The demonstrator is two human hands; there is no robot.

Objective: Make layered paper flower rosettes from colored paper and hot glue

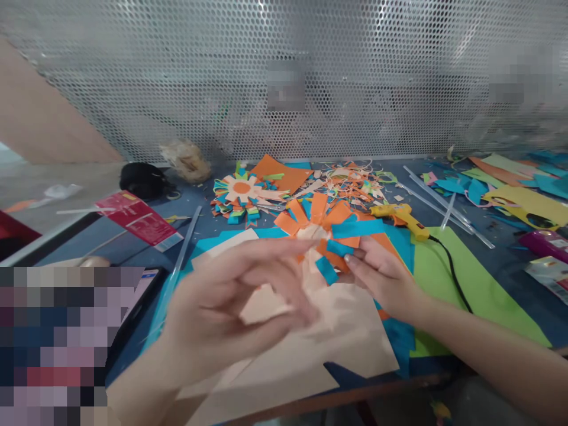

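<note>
A half-made paper flower (326, 228) with orange and blue strip petals lies above cream paper sheets (337, 337). My right hand (377, 275) holds it by its lower right side, fingers pressed on a blue strip. My left hand (235, 302) hovers just left of the flower, blurred, with fingers stretched out and spread and its fingertips near the flower's centre. A finished flower (242, 192) with a cream and orange centre lies further back.
A yellow glue gun (399, 216) with a black cord lies right of the flower on green paper (465, 284). Paper scraps (350, 177), glue sticks (444, 204), coloured sheets at right, a red packet (137, 219), a black lump and a perforated metal screen (284, 77) behind.
</note>
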